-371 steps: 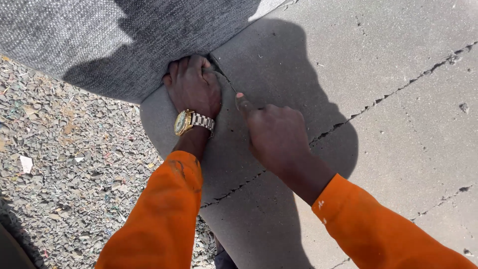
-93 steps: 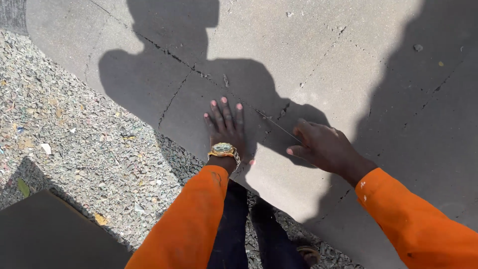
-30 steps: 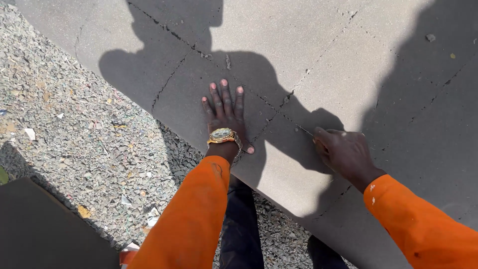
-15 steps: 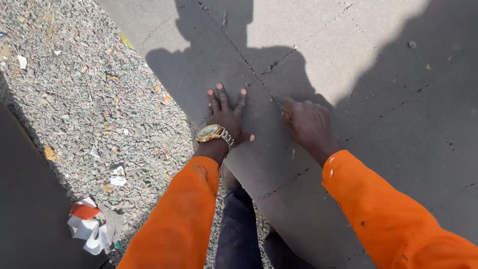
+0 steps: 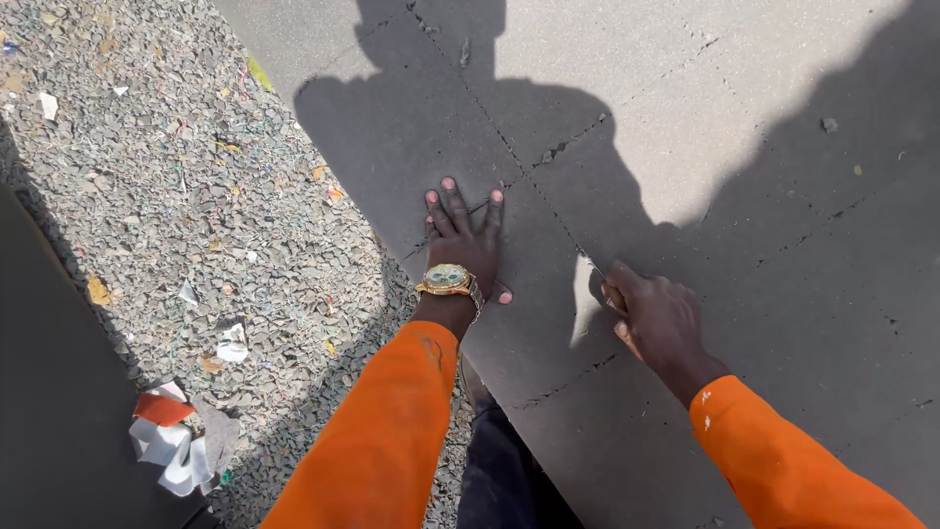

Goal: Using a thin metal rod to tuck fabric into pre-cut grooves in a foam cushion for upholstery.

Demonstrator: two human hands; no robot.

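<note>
Both my hands are down on a grey sheet (image 5: pixel 685 118) spread over the ground, its edge running diagonally beside a strip of gravel (image 5: pixel 176 196). My left hand (image 5: pixel 462 240) lies flat and open on it, fingers spread and pointing away from me, palm pressed to the surface and holding nothing; a gold watch (image 5: pixel 448 279) sits on that wrist. My right hand (image 5: pixel 658 318) rests on the sheet a little nearer to me and to the right, well apart from the left. Its grip is curled, fingers folded in, and the fingertips sit just beside a dark cut line (image 5: pixel 548 211) that runs across the sheet between my two hands. Whether the right hand has a tool pinched in it I cannot tell; nothing shows clearly past the fingers. Thin dark lines cross the sheet in several places, marking it into panels. My shadow falls over both hands, and a second shadow darkens the right part of the sheet. Orange sleeves (image 5: pixel 392 431) cover both arms. On the gravel to my left lies a crumpled scrap of white and red litter (image 5: pixel 176 441).
</note>
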